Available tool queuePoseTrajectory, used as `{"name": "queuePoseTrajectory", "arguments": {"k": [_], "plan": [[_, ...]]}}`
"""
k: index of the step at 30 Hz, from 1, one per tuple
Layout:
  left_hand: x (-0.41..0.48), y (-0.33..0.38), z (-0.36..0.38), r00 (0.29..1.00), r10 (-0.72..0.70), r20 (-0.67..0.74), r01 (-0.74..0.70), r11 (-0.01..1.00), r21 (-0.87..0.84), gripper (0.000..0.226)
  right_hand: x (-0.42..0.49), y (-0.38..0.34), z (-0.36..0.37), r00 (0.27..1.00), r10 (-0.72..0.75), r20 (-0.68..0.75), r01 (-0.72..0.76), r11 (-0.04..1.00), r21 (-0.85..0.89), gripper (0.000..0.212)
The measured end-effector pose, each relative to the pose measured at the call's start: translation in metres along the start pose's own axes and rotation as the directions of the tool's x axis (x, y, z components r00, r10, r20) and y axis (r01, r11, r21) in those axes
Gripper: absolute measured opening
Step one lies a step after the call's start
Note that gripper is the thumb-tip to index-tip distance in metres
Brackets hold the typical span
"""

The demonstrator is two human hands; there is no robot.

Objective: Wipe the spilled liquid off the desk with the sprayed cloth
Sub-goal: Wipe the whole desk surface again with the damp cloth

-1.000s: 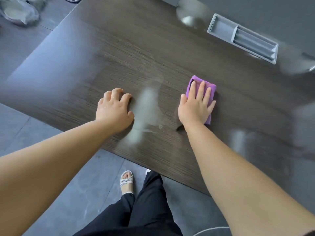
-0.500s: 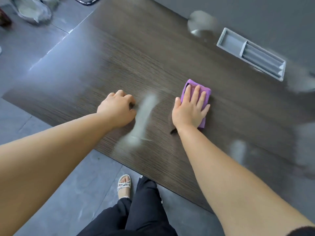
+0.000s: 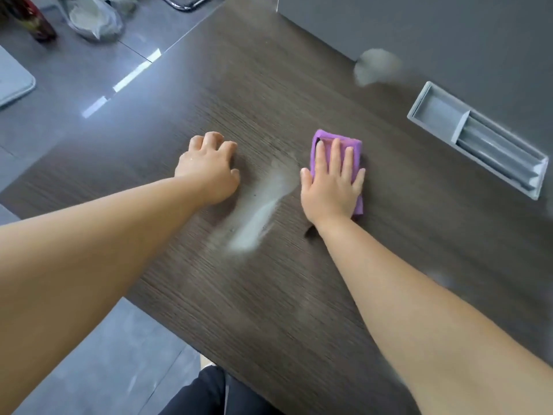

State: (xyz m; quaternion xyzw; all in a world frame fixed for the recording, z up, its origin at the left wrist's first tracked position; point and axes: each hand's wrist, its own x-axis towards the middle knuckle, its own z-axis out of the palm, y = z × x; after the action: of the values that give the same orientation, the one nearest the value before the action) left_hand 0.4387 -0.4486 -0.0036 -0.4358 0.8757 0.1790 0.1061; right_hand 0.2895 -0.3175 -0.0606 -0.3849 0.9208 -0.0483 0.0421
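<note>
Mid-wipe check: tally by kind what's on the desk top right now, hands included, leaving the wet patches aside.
Hands: 2, left hand and right hand
Purple cloth: 1, pressed under the right hand
Grey recessed tray: 1
Total: 4

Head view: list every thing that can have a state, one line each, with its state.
purple cloth: folded, flat on the desk, pressed under the right hand
right hand: palm down, fingers straight on the cloth
left hand: fingers curled, resting on the desk, holding nothing
pale spill streak: between the hands, not yet wiped
desk: wet only at the streak, as far as shows
grey recessed tray: sunk into the desk
</note>
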Motion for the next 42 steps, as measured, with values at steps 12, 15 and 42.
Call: {"name": "queuePoseTrajectory", "arguments": {"k": [12, 15, 42], "plan": [[0.031, 0.022, 0.004, 0.998, 0.000, 0.055, -0.005, 0.996, 0.087, 0.052, 0.112, 0.054, -0.016, 0.998, 0.042, 0.036, -0.042, 0.999, -0.006, 0.054], [0.032, 0.024, 0.004, 0.998, -0.020, 0.059, 0.016, 0.996, 0.082, 0.052, 0.082, 0.010, -0.003, 0.990, -0.142, 0.004, 0.142, 0.990, -0.010, 0.059], [0.039, 0.018, -0.010, 0.989, -0.021, 0.148, 0.007, 0.996, 0.093, 0.056, 0.178, -0.028, -0.005, 0.990, -0.129, 0.056, 0.131, 0.991, -0.037, 0.060]]}}
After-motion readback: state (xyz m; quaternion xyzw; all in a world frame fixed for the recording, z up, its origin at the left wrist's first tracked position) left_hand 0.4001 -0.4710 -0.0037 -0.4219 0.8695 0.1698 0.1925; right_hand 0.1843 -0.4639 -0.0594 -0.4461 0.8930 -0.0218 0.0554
